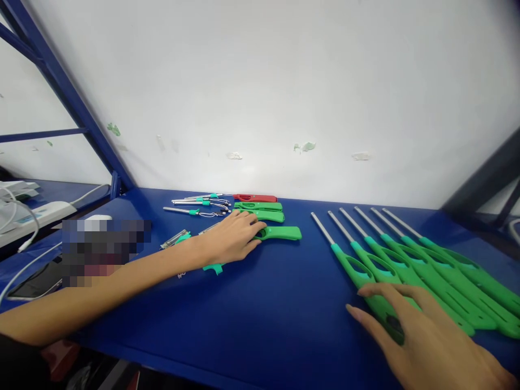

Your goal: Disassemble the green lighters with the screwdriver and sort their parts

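Observation:
My left hand [232, 237] is stretched across the table, thumb and fingertips closed around the near end of a green lighter handle [282, 233]. Part of that handle is hidden under the fingers. Beyond it lie more green handles [262, 207] and a red handle [258, 197]. Metal lighter tubes [181, 210] with teal collars and thin wires lie to their left. At the right, several green stick lighters [410, 260] with metal tubes lie side by side. Over the leftmost one, my right hand [430, 341] is open, its thumb and fingers apart.
The blue table [260, 325] runs up to a white wall [284, 97] with chipped paint. A blue metal frame [77, 103] rises at the left. A dark phone-like device [38, 276], white cables and a white power strip [36, 219] lie on the left side.

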A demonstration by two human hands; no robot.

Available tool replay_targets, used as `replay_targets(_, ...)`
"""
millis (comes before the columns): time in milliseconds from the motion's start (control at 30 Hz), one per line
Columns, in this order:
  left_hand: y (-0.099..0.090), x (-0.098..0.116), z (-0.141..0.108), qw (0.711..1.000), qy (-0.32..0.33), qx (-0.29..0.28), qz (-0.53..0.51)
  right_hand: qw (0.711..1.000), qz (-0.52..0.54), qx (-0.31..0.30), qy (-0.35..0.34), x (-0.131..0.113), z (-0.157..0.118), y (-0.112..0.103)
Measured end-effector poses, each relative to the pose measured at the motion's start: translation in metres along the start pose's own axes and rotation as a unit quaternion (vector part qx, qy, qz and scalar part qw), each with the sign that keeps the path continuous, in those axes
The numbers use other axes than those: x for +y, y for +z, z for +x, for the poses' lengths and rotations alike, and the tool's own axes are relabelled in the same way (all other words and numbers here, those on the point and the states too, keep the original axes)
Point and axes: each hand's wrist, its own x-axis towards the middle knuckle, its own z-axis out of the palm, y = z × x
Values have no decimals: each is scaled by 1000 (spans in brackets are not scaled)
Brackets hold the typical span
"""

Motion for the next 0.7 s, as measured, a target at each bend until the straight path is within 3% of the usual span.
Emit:
replay_targets(200, -3, -8, -1, 1000, -9, 5, 20, 997, 7, -71, 38, -5, 6, -1)
replay_targets(367, -13, 11, -16, 999, -3, 34, 16, 993, 1, -83, 79, -8, 15, -5)
replay_targets(533, -12, 40, -54, 999, 3, 51, 8, 998, 0, 4, 65, -2, 16, -6)
replay_targets(700, 6, 23, -86, 996, -15, 84, 19, 992, 74, 101, 35, -20, 8, -11)
